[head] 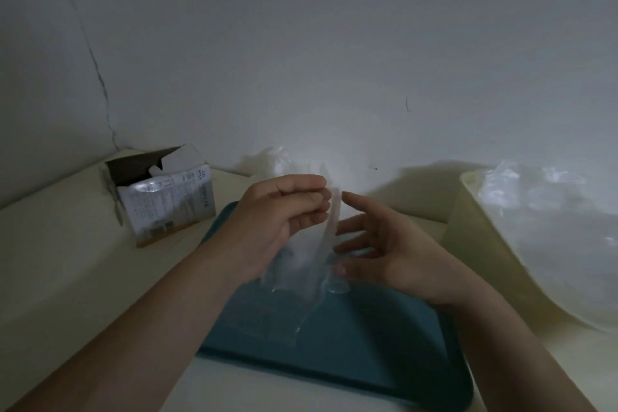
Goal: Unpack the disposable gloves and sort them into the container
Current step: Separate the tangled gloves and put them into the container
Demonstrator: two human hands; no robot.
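At frame centre, the left hand (281, 221) is pinching a clear plastic glove (311, 267) by its top edge, dangling it over the teal tray (334, 361). The right hand (384, 251) is waiting beside it, fingers spread. The film is probably flimsy and slippery, so pinching an edge suits.

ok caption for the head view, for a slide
Left hand pinches a clear glove above the teal tray, right hand spread beside it; box left, container right.
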